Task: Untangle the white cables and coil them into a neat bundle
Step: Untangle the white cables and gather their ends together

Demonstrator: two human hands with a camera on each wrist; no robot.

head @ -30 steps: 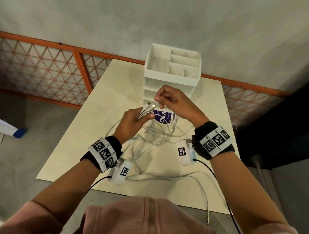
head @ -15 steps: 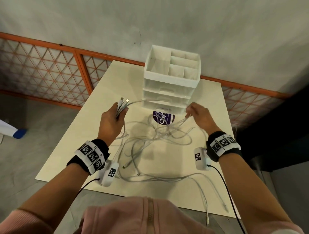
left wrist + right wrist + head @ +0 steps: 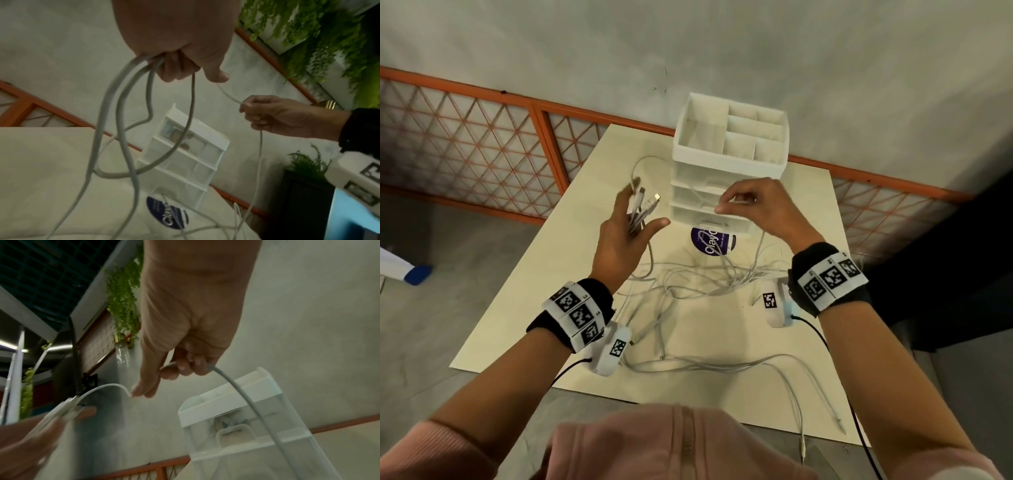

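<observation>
Several white cables (image 3: 688, 284) lie tangled on the cream table (image 3: 524, 315). My left hand (image 3: 633, 219) is raised left of the drawer unit and grips a bunch of cable ends, their plugs (image 3: 650, 200) sticking up past the fingers. In the left wrist view the strands (image 3: 123, 113) hang down from that fist (image 3: 180, 68) in loops. My right hand (image 3: 743, 202) pinches one thin cable in front of the drawers; that cable (image 3: 242, 394) runs through its fingers (image 3: 185, 368) and down toward the table. A slack arc of cable (image 3: 640, 164) joins the two hands.
A white drawer organiser (image 3: 729, 161) with open top compartments stands at the table's back. A purple round sticker (image 3: 712, 241) lies in front of it. Loose cable ends (image 3: 801, 411) trail over the near right table edge. An orange lattice railing (image 3: 482, 144) runs behind.
Both hands have risen. The right hand moved back in toward the drawers, pinching one cable, and the left hand lifted its bunch of plug ends higher.
</observation>
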